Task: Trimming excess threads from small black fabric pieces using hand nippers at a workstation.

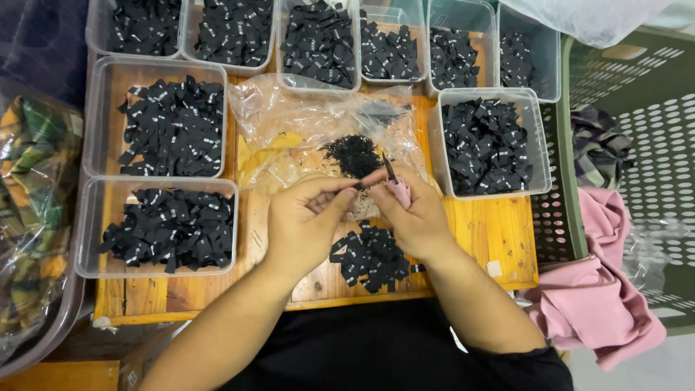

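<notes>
Black label (360, 186) betw. left hand (308, 217) & right hand (413, 217), pink snips (397, 187).

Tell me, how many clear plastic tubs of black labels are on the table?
9. Six tubs line the back edge, two stack on the left, one sits right. More may lie beyond the frame.
</notes>
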